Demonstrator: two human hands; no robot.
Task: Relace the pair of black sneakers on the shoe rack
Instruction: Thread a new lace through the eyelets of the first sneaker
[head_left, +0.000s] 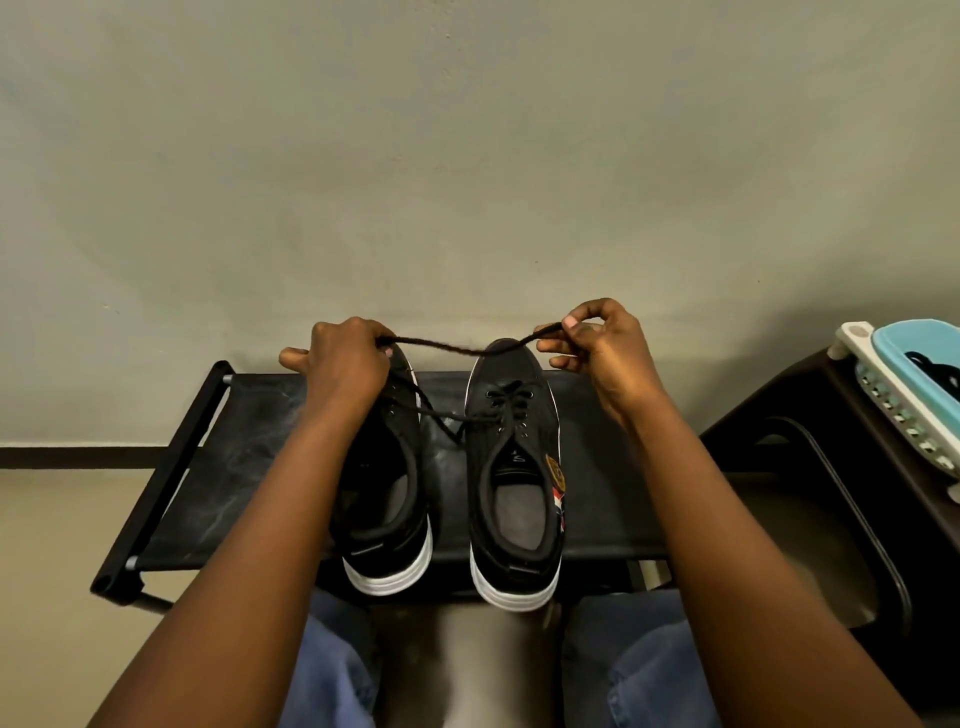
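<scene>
I have a black shoelace (457, 349) pulled into a shallow sagging line between my two hands, just above centre of the frame and over the toes of the pair. My left hand (345, 358) is curled into a fist around one end, with the thumb sticking out to the side. My right hand (597, 345) pinches the other end between thumb and forefinger, its remaining fingers loosely bent and holding nothing.

Both black sneakers stand side by side on the shoe rack (244, 467), toes toward the wall and white heels toward me at lower centre. The part-laced sneaker (519, 452), right of centre, has crossings over its front eyelets and open eyelets nearer the tongue. The other sneaker (387, 499), left of centre, shows bare eyelets where my forearm does not hide them. A strand trails across the gap between the shoes; I cannot tell whether it belongs to the lace I hold.

I judge this step to be evening out the lace before threading. To do it well I would:
- find the midpoint and match the two ends
- remove any twist so it lies flat
- grip close to one tip for control
- feed the front eyelets first
</scene>
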